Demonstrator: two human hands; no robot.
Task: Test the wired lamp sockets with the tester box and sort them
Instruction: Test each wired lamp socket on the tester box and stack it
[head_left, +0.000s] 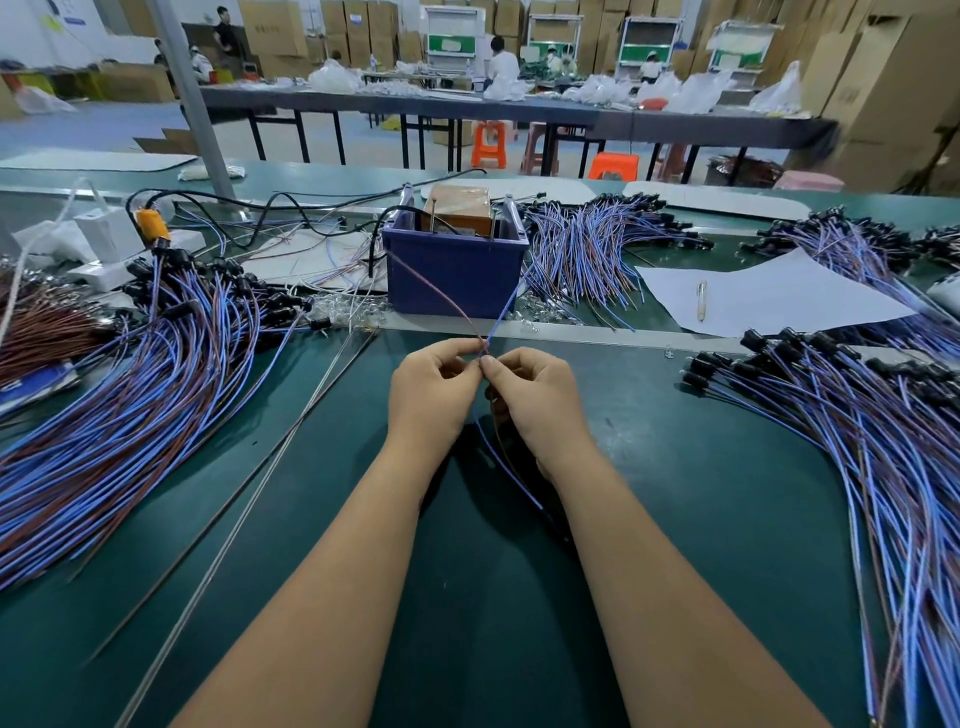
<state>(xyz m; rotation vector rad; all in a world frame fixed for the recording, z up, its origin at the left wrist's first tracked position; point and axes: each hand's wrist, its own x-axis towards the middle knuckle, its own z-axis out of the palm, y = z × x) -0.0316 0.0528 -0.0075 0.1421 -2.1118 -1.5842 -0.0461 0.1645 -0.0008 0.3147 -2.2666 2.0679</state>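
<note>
A blue tester box stands upright mid-table on the green mat, two metal posts rising from it. Heaps of wired lamp sockets, black sockets on blue and brown leads, lie fanned out left, right and behind.

Bright even overhead light, soft shadows beneath the forearms, wide-angle bending at edges, background slightly soft

Tester box behind hands, socket piles left and right.
</note>
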